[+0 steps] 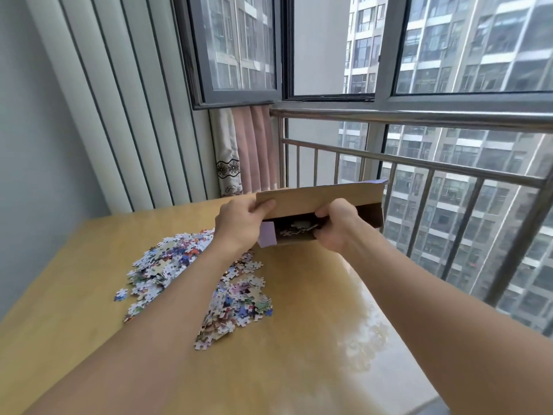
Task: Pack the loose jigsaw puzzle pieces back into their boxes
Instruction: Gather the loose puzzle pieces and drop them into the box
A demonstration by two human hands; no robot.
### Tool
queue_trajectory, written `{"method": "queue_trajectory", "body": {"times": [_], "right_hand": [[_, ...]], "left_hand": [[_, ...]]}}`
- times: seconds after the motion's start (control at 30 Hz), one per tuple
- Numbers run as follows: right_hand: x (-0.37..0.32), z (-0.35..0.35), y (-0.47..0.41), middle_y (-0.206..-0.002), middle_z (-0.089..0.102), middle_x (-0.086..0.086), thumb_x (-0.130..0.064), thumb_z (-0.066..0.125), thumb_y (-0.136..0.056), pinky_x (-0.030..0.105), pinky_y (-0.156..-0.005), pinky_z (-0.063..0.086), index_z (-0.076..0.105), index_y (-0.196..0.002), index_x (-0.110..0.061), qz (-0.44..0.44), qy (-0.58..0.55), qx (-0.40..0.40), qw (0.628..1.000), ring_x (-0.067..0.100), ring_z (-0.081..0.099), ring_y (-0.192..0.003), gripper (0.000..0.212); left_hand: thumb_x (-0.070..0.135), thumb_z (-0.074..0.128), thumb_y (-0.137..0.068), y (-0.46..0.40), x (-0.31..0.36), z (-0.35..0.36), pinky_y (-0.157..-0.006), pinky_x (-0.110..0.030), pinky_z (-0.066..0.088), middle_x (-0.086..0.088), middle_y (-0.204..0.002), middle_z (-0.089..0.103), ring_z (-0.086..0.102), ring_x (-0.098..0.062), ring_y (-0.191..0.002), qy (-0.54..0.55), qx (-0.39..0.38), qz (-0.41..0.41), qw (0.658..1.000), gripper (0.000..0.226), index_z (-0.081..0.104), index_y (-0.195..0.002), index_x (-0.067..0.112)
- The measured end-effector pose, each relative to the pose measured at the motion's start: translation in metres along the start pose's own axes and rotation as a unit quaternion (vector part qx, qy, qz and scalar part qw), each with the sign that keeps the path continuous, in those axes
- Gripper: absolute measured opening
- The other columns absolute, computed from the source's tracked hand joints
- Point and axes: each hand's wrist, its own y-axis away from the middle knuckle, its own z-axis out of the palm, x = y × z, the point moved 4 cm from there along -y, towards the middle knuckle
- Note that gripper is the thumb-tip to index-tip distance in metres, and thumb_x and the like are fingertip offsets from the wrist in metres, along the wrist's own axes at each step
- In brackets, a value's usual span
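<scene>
While held aloft, box point(320, 199) between left hand point(239, 223) and right hand point(335, 226).

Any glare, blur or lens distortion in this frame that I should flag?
Head view: daylight from the window throws a pale glare across the right of the glossy wooden table; wide-angle bending slants the steel railing; the right hand looks slightly motion-smeared; the brown cardboard puzzle box has a dark interior.
</scene>
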Motion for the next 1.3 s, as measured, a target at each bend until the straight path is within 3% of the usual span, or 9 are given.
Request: {"method": "queue_trajectory", "body": {"times": [0.1,0.2,0.27,0.33,0.4,0.53,0.93,1.07,1.3], "right_hand": [[-0.007,-0.008,-0.006,-0.097,0.052,0.015,0.014,0.046,-0.080,0.044,-0.082,0.050,0.051,-0.083,-0.001,-0.072,0.224,-0.046,0.971,0.024,0.052,-0.085,0.016],[-0.012,-0.014,-0.006,-0.101,0.064,0.013,0.001,0.056,-0.068,0.027,-0.073,0.050,0.065,-0.095,-0.008,-0.187,0.409,-0.087,0.889,0.022,0.058,-0.086,0.030],[-0.011,-0.012,0.002,-0.099,0.069,0.002,-0.002,0.064,-0.073,0.016,-0.062,0.045,0.073,-0.105,-0.020,-0.305,0.575,-0.129,0.748,0.016,0.059,-0.081,0.038],[-0.007,-0.013,0.008,-0.093,0.070,-0.002,-0.008,0.069,-0.078,0.027,-0.062,0.049,0.075,-0.099,-0.026,-0.417,0.702,-0.081,0.571,0.020,0.061,-0.081,0.028],[-0.006,-0.014,0.011,-0.085,0.071,0.001,-0.010,0.068,-0.083,0.035,-0.063,0.052,0.075,-0.088,-0.024,-0.490,0.717,-0.006,0.495,0.029,0.064,-0.078,0.017],[-0.025,-0.010,0.016,-0.077,0.073,0.003,-0.004,0.070,-0.079,0.038,-0.064,0.054,0.077,-0.077,-0.014,-0.606,0.628,0.034,0.488,0.030,0.067,-0.070,0.012],[0.005,-0.015,0.012,-0.091,0.071,-0.001,-0.023,0.063,-0.094,0.036,-0.067,0.053,0.075,-0.104,-0.024,-0.487,0.719,-0.072,0.490,0.025,0.064,-0.081,0.015],[0.021,-0.018,0.016,-0.101,0.076,-0.005,-0.028,0.079,-0.082,0.035,-0.083,0.057,0.074,-0.114,-0.021,-0.427,0.693,-0.137,0.565,0.014,0.070,-0.092,0.033],[0.042,0.007,0.059,-0.071,0.073,-0.008,-0.015,0.075,-0.082,0.025,-0.060,0.054,0.081,-0.085,-0.020,-0.419,0.595,-0.248,0.639,0.010,0.067,-0.066,0.008]], "left_hand": [[0.051,0.061,-0.094,-0.003,-0.004,-0.005,-0.076,-0.030,0.044,0.014,-0.093,0.073,0.064,-0.015,-0.093,0.012,-0.003,-0.003,1.000,0.019,0.074,-0.097,0.037],[0.053,0.060,-0.093,-0.005,-0.006,-0.008,-0.079,-0.031,0.046,0.012,-0.096,0.073,0.064,-0.017,-0.095,0.021,0.005,-0.004,1.000,0.025,0.075,-0.102,0.036],[0.054,0.059,-0.094,-0.004,-0.008,-0.008,-0.074,-0.030,0.044,0.010,-0.091,0.073,0.062,-0.018,-0.090,0.017,0.010,-0.008,1.000,0.026,0.076,-0.098,0.035],[0.053,0.058,-0.094,-0.001,-0.009,-0.007,-0.069,-0.032,0.042,0.006,-0.083,0.071,0.061,-0.022,-0.085,0.012,0.022,-0.011,1.000,0.030,0.075,-0.090,0.030],[0.053,0.058,-0.095,0.000,-0.008,-0.007,-0.072,-0.034,0.046,0.004,-0.083,0.072,0.063,-0.023,-0.085,0.019,0.038,-0.004,0.999,0.031,0.076,-0.089,0.028],[0.047,0.053,-0.099,-0.007,0.004,-0.020,-0.057,-0.027,0.037,0.003,-0.061,0.059,0.047,-0.009,-0.055,0.067,0.072,0.020,0.995,0.042,0.064,-0.072,0.017],[0.037,0.062,-0.096,0.009,-0.014,-0.003,-0.053,-0.033,0.026,0.007,-0.039,0.031,0.030,-0.016,-0.048,0.016,0.078,0.000,0.997,0.057,0.039,-0.047,0.017],[0.038,0.061,-0.096,0.031,-0.044,0.019,-0.059,-0.034,0.042,0.001,-0.059,0.064,0.055,-0.019,-0.058,0.029,0.045,-0.048,0.997,0.040,0.070,-0.070,0.009],[0.040,0.062,-0.096,0.061,-0.074,0.048,-0.060,-0.036,0.038,-0.018,-0.071,0.059,0.050,-0.025,-0.063,0.020,-0.078,-0.030,0.996,0.050,0.060,-0.063,0.002]]}}
